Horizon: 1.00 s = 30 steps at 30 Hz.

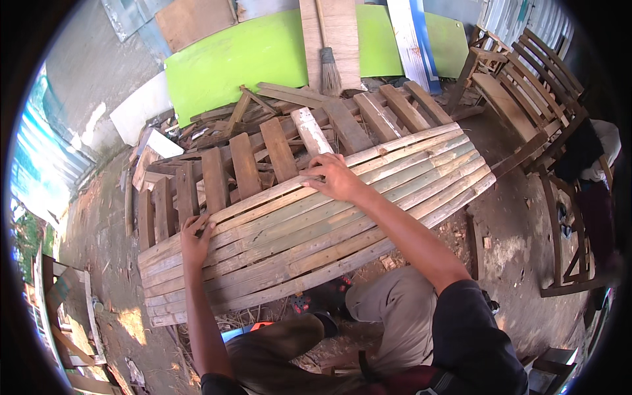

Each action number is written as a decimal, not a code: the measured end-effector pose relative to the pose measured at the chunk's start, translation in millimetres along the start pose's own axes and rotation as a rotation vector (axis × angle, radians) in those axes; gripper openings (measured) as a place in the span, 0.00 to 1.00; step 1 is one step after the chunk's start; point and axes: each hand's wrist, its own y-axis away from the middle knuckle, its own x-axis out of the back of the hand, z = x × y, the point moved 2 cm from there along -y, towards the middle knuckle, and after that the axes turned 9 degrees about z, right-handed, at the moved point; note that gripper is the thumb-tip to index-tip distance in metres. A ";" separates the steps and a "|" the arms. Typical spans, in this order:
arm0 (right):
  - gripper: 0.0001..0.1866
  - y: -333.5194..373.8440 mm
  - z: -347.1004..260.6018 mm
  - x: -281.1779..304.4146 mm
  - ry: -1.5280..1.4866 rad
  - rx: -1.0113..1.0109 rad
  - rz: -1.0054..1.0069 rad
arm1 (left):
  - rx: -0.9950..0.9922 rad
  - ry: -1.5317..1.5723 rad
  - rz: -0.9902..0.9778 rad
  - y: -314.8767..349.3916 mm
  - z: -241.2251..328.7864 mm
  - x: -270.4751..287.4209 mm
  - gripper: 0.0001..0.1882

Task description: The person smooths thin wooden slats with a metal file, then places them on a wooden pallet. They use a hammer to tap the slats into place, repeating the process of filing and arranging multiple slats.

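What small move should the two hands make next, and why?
Perhaps ease the farthest slat toward the neighbouring slat, because a dark gap shows between them, and the left hand and right hand are both at the far edge, set apart.

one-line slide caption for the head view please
Left hand and right hand at the far edge of weathered slats laid side by side, short wooden boards beyond.
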 end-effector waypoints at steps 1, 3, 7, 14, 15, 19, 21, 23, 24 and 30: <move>0.15 2.2 -0.4 0.8 -0.019 -0.024 0.015 | -0.016 -0.003 0.007 0.6 2.6 -1.2 0.17; 0.15 -0.4 -3.2 -2.7 -0.040 -0.042 0.024 | -0.052 -0.018 0.032 -0.2 0.9 1.1 0.17; 0.15 -9.7 -6.3 -7.7 -0.025 -0.051 0.032 | -0.084 -0.035 0.104 -3.4 -9.4 4.0 0.16; 0.21 -4.5 -19.4 1.6 0.032 0.022 0.014 | -0.029 -0.005 0.079 -5.7 -2.4 4.0 0.18; 0.24 0.3 -23.1 1.9 0.072 0.044 0.024 | -0.026 -0.013 0.073 -3.6 0.4 2.3 0.20; 0.31 8.4 -43.7 0.3 0.196 0.049 0.022 | -0.198 -0.193 0.078 16.2 15.2 1.7 0.28; 0.32 9.3 -47.7 0.8 0.215 0.055 0.047 | -0.211 -0.240 0.100 19.3 21.6 -2.8 0.31; 0.32 10.0 -48.9 -1.6 0.240 0.059 0.069 | -0.197 -0.261 0.108 21.4 24.5 -5.4 0.30; 0.32 10.1 -48.9 -2.9 0.255 0.060 0.078 | -0.192 -0.282 0.122 21.3 25.0 -7.8 0.29; 0.29 7.6 -50.1 -8.3 0.270 0.053 0.106 | -0.155 -0.290 0.125 18.2 23.2 -9.8 0.27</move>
